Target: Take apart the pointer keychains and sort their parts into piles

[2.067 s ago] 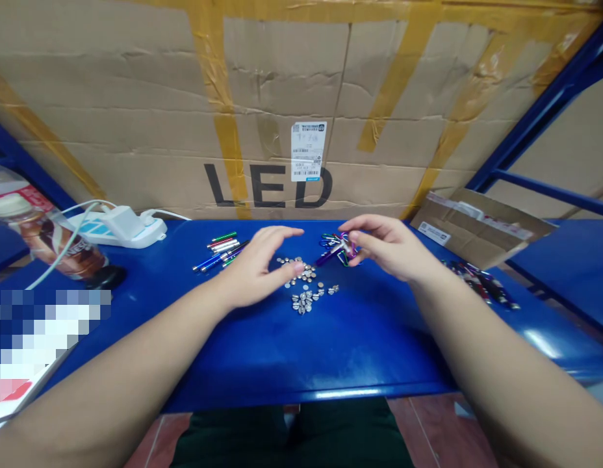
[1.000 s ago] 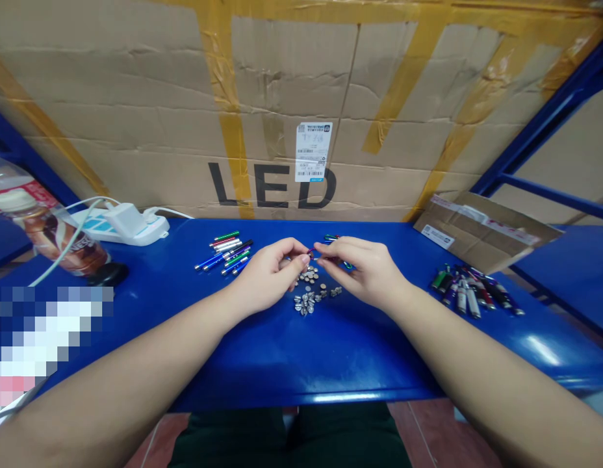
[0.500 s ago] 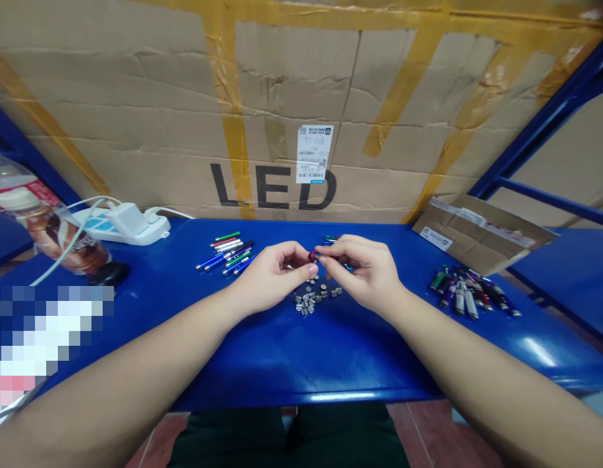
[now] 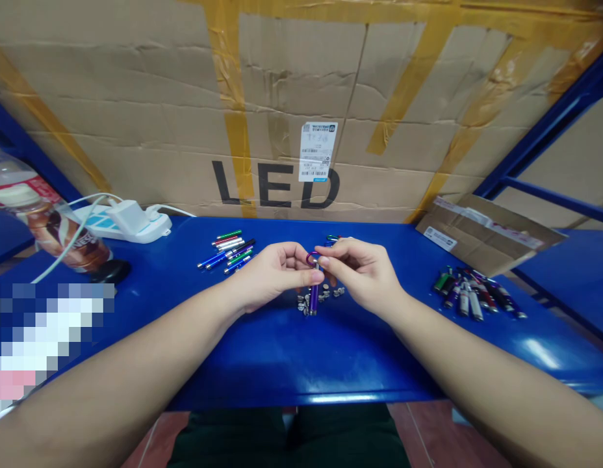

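Observation:
In the head view, a slim purple keychain flashlight (image 4: 314, 300) hangs down between my hands above the blue table. My left hand (image 4: 277, 276) is closed, with thumb and fingers pinching the upper part of its tube. At its top is a purple ring clip (image 4: 310, 258), which my right hand (image 4: 362, 268) pinches between thumb and forefinger. Below and behind the flashlight lie several small silver button cells (image 4: 325, 296), partly hidden by it. Several coloured tubes (image 4: 333, 238) lie just beyond my right hand, mostly covered.
Several slim metal tubes (image 4: 228, 250) lie left of my hands. To the right, a pile of keychain flashlights (image 4: 472, 292) sits before a small cardboard box (image 4: 491, 234). A power strip (image 4: 155, 229) and bottle (image 4: 67, 234) stand at left. A large carton (image 4: 175, 130) walls off the back.
The purple flashlight has come into view, hanging below my fingers, and more of its ring shows. My left thumb has shifted right and slightly down. The camera view has moved slightly.

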`<action>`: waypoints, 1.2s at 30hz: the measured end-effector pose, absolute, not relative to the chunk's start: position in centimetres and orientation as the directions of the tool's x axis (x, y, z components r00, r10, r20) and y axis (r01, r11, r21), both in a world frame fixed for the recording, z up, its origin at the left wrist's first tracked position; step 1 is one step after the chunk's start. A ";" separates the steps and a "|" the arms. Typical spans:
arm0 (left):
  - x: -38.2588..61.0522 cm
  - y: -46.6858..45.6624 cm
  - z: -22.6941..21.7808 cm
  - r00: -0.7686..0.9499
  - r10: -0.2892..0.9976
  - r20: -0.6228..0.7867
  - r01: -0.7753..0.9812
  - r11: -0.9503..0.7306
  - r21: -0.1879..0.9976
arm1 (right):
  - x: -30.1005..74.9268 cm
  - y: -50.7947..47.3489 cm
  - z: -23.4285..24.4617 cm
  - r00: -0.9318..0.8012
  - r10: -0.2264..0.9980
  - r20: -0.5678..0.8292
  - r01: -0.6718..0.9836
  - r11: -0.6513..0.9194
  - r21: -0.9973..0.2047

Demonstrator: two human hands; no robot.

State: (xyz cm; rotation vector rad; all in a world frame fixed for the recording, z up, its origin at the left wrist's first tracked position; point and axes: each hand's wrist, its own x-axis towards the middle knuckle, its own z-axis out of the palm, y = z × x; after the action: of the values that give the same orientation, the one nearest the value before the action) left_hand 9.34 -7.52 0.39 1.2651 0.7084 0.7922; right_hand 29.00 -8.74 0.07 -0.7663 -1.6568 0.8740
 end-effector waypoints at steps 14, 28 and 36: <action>6.7 -6.2 2.0 0.374 0.924 0.081 0.175 -0.156 0.972 | 35.4 -5.2 1.3 -0.032 0.883 0.469 0.179 0.467 -0.866; 3.9 -3.5 1.2 0.295 0.952 -0.078 0.516 -0.090 0.852 | 41.8 -1.1 -1.1 0.008 0.994 -0.109 0.678 -0.085 -0.730; 4.9 -4.2 0.6 0.368 0.930 -0.001 0.305 -0.120 0.945 | 40.9 -1.6 -0.5 -0.026 0.990 0.140 0.865 0.093 -0.492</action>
State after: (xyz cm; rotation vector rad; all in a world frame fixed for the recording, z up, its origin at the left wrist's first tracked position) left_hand 4.94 -4.24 0.60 1.6437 1.1178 0.7944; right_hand 40.85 -1.58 -0.45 -1.8168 -1.9370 0.3760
